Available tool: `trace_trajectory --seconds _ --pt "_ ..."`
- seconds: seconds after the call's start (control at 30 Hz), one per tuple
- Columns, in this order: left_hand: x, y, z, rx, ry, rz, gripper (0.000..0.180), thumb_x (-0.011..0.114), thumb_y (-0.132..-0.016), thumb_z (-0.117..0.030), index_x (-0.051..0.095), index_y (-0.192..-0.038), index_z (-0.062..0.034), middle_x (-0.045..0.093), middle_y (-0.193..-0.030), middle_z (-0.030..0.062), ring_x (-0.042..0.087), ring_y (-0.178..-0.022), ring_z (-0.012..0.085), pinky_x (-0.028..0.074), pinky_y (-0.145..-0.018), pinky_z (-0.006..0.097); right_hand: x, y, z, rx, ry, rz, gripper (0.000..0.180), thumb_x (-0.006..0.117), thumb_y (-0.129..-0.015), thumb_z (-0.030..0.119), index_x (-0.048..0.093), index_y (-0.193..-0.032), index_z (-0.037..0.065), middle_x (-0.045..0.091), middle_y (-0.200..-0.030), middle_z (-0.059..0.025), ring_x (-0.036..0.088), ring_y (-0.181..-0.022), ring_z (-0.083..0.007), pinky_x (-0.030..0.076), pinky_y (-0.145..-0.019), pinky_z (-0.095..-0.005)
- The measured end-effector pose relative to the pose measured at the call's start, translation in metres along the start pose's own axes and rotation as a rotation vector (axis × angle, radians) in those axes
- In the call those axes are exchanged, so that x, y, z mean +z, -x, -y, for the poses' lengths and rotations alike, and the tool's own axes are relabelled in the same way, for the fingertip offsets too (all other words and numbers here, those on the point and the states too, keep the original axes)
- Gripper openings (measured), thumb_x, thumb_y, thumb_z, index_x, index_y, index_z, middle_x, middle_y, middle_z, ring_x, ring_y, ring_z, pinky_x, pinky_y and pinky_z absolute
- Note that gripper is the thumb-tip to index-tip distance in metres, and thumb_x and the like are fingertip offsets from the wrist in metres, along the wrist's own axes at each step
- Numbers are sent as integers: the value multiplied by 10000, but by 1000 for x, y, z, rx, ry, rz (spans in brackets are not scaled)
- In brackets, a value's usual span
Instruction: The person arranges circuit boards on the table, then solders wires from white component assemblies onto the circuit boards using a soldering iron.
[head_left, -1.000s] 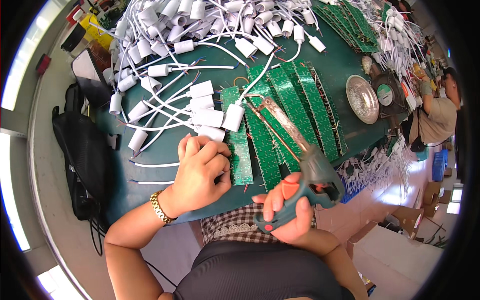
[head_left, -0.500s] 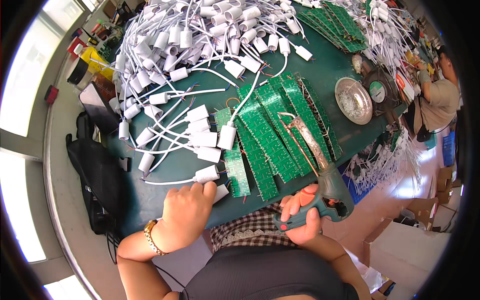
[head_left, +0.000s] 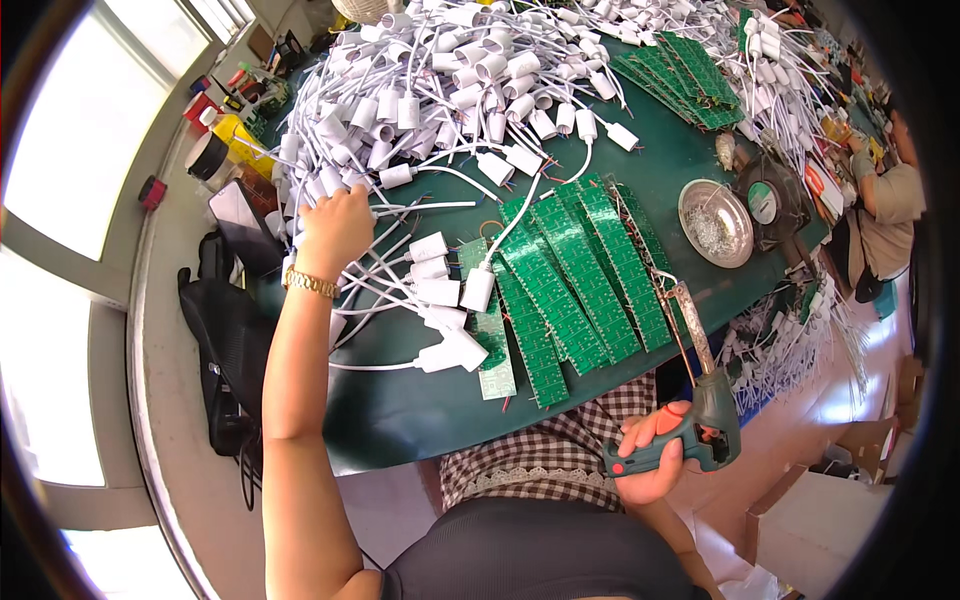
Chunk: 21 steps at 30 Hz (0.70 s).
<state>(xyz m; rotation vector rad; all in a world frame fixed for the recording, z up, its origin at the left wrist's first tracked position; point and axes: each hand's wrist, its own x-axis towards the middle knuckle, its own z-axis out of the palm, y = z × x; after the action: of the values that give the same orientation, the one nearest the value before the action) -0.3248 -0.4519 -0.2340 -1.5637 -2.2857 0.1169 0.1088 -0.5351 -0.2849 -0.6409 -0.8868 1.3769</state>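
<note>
My left hand (head_left: 335, 232), with a gold watch (head_left: 311, 283) on its wrist, reaches to the near left edge of a heap of white cylindrical sockets with cables (head_left: 465, 95). Its fingers are bent and slightly apart, tips at the sockets; no held thing shows. My right hand (head_left: 650, 455) grips a teal soldering gun (head_left: 712, 420) with an orange trigger, its metal tip pointing up beside the boards. Overlapping strips of green circuit board (head_left: 570, 285) lie in the middle of the table. Several white sockets (head_left: 437, 291) lie at their left edge, one (head_left: 466, 348) by the nearest strip.
A metal dish (head_left: 715, 225) stands right of the boards, beside a dark round-topped device (head_left: 765, 200). More board strips (head_left: 690, 80) lie at the back right. A phone (head_left: 243, 225) and a black bag (head_left: 225, 350) are at the left. A person (head_left: 890, 210) sits at the far right.
My left hand has moved from the table's front edge up to the heap, leaving a white socket beside the nearest board strip. My right hand still holds the soldering gun. The whole view has shifted.
</note>
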Motion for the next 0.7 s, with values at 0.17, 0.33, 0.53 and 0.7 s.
trace_trajectory --seconds 0.17,0.33,0.53,0.7 --pt "-14 -11 24 -41 386 383 415 796 -701 -346 665 -985 -73 696 -916 142 659 -964 318 382 -927 574 -8 2 1 32 20 16 459 530 -915 319 381 -1244 37 539 -761 -78 557 -556 -182 484 -722 -371" --pt "6 -8 78 -111 1550 -94 306 751 -855 -213 590 -1052 -44 654 -953 45 611 -925 160 471 -856 296 -1 -1 9 122 30 99 458 550 -921 346 406 -1247 59 533 -776 -76 564 -577 -190 475 -743 -372" --pt "-50 12 87 -229 2415 -538 220 519 -986 -218 542 -1115 -43 571 -1094 120 536 -908 232 429 -848 377 3 -5 1 218 -55 111 442 544 -937 314 399 -1275 68 543 -814 -70 580 -642 -192 475 -775 -389" --pt "-113 77 20 95 1419 -517 172 523 -953 -168 571 -1029 -21 563 -1102 131 514 -800 197 423 -676 301 4 -7 0 177 -29 154 481 585 -939 364 394 -1276 78 554 -819 -63 593 -660 -186 482 -795 -397"
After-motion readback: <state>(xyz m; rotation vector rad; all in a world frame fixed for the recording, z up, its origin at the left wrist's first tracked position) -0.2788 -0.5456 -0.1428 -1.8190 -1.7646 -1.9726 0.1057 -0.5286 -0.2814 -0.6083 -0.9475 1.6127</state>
